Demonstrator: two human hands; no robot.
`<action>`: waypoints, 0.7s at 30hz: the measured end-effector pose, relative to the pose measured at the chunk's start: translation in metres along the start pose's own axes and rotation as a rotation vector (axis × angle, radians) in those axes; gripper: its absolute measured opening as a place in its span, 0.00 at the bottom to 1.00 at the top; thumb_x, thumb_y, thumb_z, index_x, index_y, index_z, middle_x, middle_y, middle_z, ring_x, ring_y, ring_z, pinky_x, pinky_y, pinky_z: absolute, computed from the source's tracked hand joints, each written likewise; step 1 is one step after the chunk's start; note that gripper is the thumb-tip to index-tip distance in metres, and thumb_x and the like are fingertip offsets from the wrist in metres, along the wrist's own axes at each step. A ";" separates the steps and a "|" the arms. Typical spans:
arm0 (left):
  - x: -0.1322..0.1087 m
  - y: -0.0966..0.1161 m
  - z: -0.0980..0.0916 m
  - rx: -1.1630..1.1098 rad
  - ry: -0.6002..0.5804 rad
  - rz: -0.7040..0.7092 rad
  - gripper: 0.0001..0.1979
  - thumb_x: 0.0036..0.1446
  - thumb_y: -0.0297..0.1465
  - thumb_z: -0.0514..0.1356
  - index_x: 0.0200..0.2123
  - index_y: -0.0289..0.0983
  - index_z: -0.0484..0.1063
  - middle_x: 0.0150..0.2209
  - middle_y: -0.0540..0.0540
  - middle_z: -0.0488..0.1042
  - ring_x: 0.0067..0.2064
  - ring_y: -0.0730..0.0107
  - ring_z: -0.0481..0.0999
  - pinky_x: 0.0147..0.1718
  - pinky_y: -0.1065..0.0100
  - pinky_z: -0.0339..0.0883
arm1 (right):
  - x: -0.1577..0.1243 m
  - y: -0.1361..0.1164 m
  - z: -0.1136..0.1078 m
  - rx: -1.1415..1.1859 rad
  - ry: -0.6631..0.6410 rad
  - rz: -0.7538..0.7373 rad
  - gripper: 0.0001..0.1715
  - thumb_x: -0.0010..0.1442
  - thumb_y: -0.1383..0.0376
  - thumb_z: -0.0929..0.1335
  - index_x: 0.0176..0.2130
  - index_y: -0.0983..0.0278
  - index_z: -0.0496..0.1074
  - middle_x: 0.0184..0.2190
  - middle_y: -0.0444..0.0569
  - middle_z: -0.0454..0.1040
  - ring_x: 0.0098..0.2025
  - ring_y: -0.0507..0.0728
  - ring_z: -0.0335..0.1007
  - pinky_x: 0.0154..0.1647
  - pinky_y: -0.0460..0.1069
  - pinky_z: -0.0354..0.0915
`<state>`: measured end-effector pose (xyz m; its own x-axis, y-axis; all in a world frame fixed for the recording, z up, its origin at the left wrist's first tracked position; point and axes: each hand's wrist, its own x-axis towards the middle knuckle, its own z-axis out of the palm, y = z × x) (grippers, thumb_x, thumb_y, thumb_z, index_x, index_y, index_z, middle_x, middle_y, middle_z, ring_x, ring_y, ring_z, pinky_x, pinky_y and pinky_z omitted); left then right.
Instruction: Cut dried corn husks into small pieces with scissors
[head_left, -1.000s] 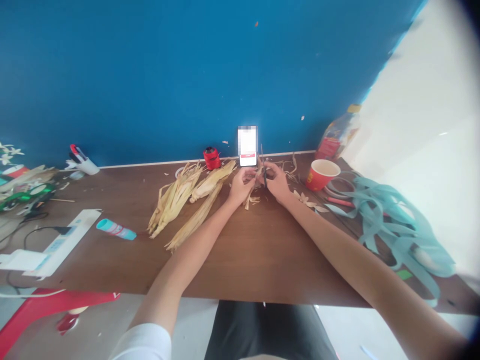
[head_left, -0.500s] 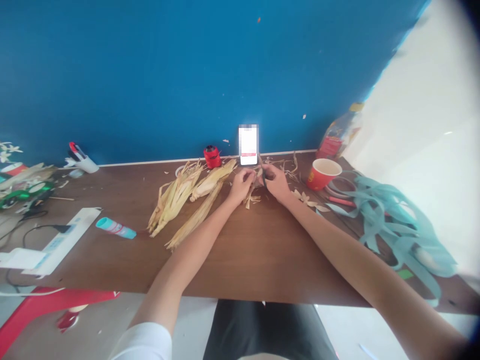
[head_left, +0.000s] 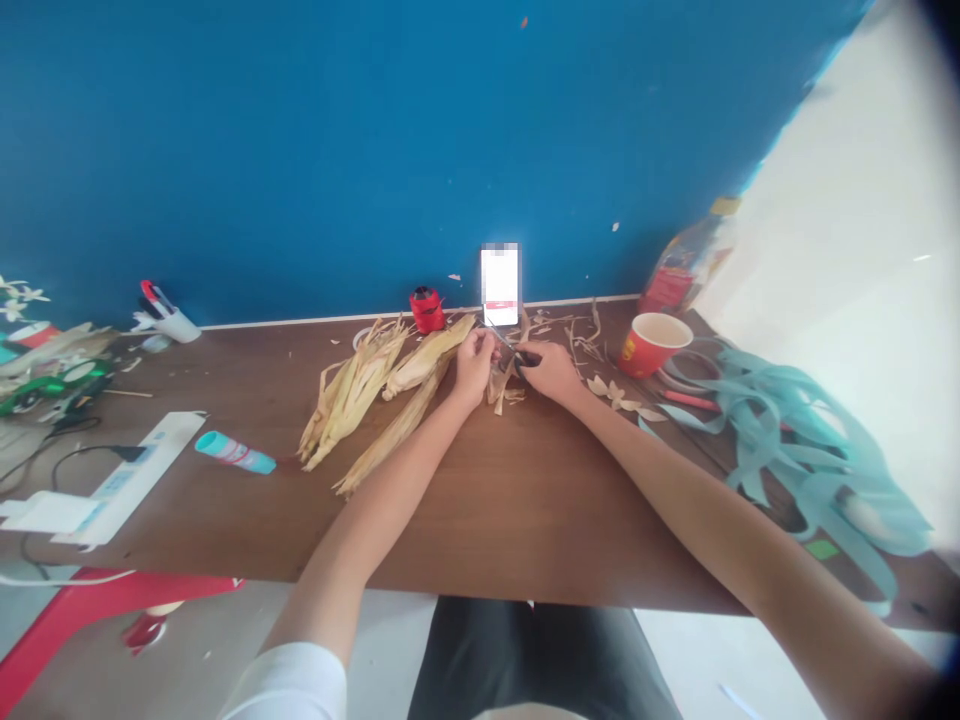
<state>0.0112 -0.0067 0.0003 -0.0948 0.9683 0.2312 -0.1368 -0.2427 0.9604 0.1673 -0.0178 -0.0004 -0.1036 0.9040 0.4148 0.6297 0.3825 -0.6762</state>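
Observation:
Both my hands meet near the far middle of a brown table [head_left: 480, 500]. My left hand [head_left: 475, 362] is closed on a strip of dried corn husk [head_left: 501, 384]. My right hand [head_left: 553, 368] is closed on small dark-handled scissors [head_left: 519, 355], whose blades point left toward the husk strip. A pile of dried corn husks [head_left: 375, 392] lies just left of my left hand. Small husk cuttings [head_left: 616, 395] lie to the right of my right hand.
A phone [head_left: 500, 285] leans on the blue wall beside a red spool [head_left: 426, 309]. A red paper cup [head_left: 651, 344], a bottle [head_left: 686, 262] and teal paper strips [head_left: 795, 440] sit at right. A teal tube [head_left: 234, 454], a power strip [head_left: 112, 485] and cables lie at left.
The scissors have tipped from upright to lying sideways, blades pointing left at the husk. Both hands stay together at the same spot; the view shifted slightly.

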 end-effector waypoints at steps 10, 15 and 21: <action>0.001 -0.001 -0.002 0.029 0.040 -0.009 0.12 0.60 0.40 0.59 0.32 0.36 0.69 0.29 0.49 0.72 0.26 0.79 0.67 0.26 0.75 0.62 | 0.000 0.001 -0.002 -0.003 -0.054 -0.009 0.20 0.48 0.66 0.70 0.43 0.57 0.81 0.30 0.43 0.80 0.32 0.57 0.73 0.33 0.48 0.65; 0.000 0.000 -0.003 0.023 0.056 -0.008 0.14 0.58 0.41 0.61 0.30 0.35 0.70 0.27 0.50 0.71 0.24 0.80 0.65 0.25 0.75 0.60 | 0.001 0.005 0.000 -0.010 -0.047 -0.006 0.20 0.48 0.66 0.70 0.43 0.58 0.81 0.33 0.45 0.81 0.34 0.58 0.74 0.35 0.49 0.66; 0.002 -0.002 -0.004 0.016 0.077 0.016 0.14 0.57 0.41 0.62 0.30 0.35 0.72 0.26 0.50 0.72 0.24 0.80 0.65 0.24 0.75 0.60 | 0.004 0.011 -0.003 0.015 -0.093 -0.029 0.20 0.46 0.67 0.71 0.42 0.59 0.82 0.31 0.45 0.81 0.33 0.58 0.74 0.33 0.49 0.66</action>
<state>0.0070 -0.0050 -0.0015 -0.1721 0.9568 0.2342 -0.1190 -0.2562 0.9593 0.1764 -0.0107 -0.0041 -0.1934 0.9060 0.3765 0.6138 0.4111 -0.6740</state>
